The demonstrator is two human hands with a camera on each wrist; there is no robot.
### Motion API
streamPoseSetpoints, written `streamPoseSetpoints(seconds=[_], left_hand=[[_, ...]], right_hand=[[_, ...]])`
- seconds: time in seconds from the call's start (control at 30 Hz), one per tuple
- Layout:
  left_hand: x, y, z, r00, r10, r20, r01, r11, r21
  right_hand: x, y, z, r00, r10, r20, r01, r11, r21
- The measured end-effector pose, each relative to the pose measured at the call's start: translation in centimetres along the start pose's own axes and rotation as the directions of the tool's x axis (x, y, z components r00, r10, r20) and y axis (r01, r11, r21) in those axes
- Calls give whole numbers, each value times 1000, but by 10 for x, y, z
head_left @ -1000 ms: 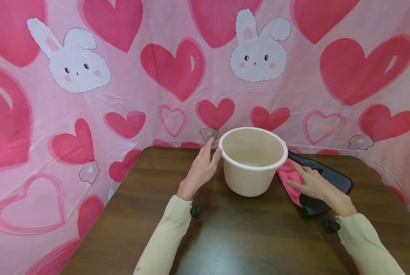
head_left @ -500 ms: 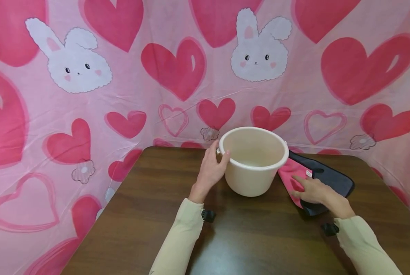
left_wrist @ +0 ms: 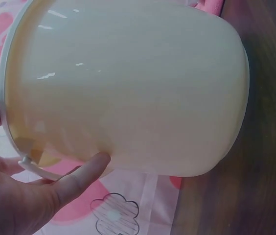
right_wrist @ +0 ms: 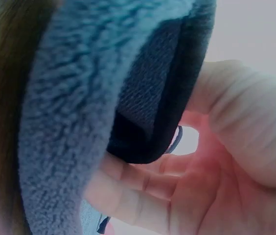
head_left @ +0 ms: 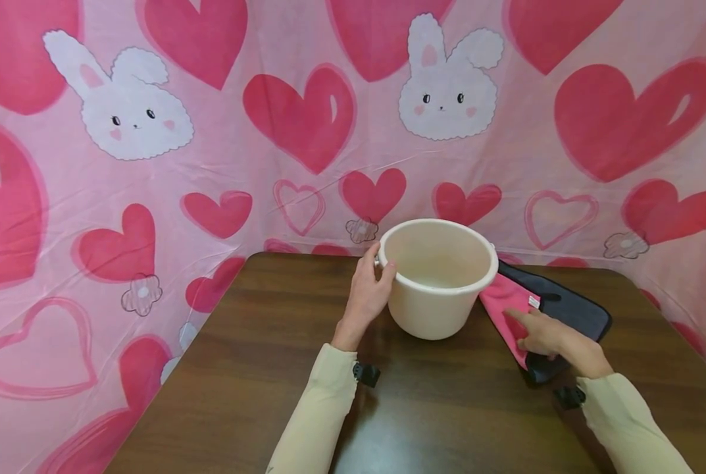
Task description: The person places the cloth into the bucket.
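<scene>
A cream bucket (head_left: 432, 309) stands upright on the wooden table, its inside bare. My left hand (head_left: 369, 293) touches the bucket's left rim; in the left wrist view the fingers of that hand (left_wrist: 25, 196) spread along the bucket wall (left_wrist: 128, 98) by the handle joint. Right of the bucket lies a dark grey and pink cloth item (head_left: 574, 309) with a white tag. My right hand (head_left: 551, 336) is at its near edge; in the right wrist view the hand (right_wrist: 177, 186) has its thumb and fingers around the fleecy, dark-bordered edge (right_wrist: 74, 112).
Behind the brown table (head_left: 258, 368) hangs a pink cloth backdrop (head_left: 222, 138) with hearts and rabbit faces. The bucket and the cloth item are close to the table's back edge. Bare tabletop shows to the left and in front.
My left hand has moved right onto the bucket's rim. The right hand has slid a little toward the near edge of the cloth item and taken hold; that corner has shifted slightly nearer.
</scene>
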State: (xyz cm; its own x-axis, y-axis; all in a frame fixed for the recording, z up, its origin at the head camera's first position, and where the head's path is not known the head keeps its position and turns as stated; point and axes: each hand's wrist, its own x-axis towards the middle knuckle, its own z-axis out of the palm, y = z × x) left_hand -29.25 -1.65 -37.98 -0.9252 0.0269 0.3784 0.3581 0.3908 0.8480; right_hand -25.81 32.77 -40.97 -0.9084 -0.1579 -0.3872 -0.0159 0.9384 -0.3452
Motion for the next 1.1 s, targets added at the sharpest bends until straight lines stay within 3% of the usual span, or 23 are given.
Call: streamPoseSetpoints(seconds=[0.27, 0.67, 0.83, 0.97, 1.1], left_hand=[[-1, 0, 0, 1000, 6, 11, -6, 1000, 3], [-3, 0, -1, 1000, 16, 6, -16, 1000, 14], [-3, -1, -2, 1000, 23, 9, -23, 1000, 20], [-3, -1, -3, 1000, 20, 5, -20, 1000, 9], [-3, -2, -1, 1000, 14, 15, -14, 1000, 7]], right_hand=[[0, -1, 4, 991, -114, -76, 108, 991, -79], [0, 1, 5, 966, -186, -180, 180, 982, -48], [-9, -1, -6, 926, -229, -300, 222, 973, -58], [-19, 0, -19, 879, -225, -420, 235, 972, -30], [-30, 3, -30, 819, -203, -537, 234, 972, -10]])
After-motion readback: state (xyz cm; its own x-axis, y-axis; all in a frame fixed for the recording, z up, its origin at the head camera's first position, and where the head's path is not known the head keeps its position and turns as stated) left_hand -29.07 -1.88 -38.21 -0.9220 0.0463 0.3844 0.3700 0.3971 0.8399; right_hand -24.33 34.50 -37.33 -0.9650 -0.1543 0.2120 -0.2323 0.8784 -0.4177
